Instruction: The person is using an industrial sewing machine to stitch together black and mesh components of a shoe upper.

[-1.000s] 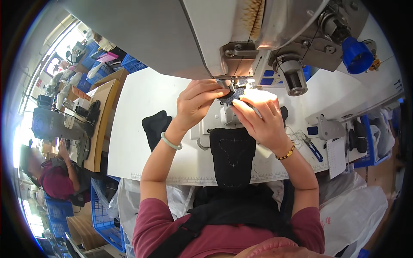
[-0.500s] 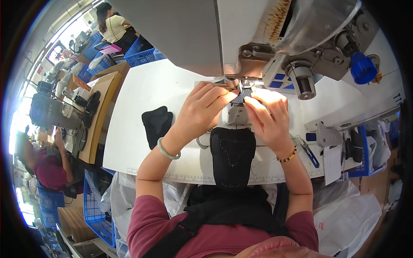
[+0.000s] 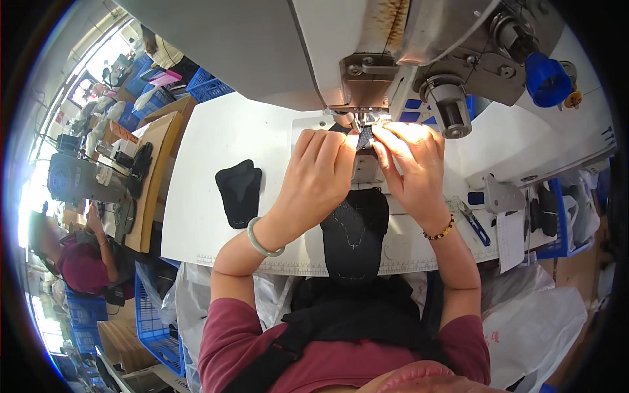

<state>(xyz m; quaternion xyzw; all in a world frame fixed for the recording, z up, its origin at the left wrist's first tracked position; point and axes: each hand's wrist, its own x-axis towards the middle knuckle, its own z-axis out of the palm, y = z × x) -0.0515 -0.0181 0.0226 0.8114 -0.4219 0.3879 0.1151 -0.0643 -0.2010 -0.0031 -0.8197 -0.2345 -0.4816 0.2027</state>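
Observation:
My left hand and my right hand meet under the head of a grey sewing machine, fingertips pinching a small dark fabric piece at the presser foot. A larger black fabric panel with pale stitch lines lies on the white table below my hands and hangs over the near edge. My left wrist wears a pale green bangle, my right a beaded bracelet.
A stack of black cut pieces lies left of my hands. Blue-handled snips and a paper tag rest at the right. Blue crates and plastic bags stand below the table. Another person sits at a machine far left.
The view has drawn closer to the machine head. Both hands have pushed up toward the presser foot, fingertips now together on the small dark piece.

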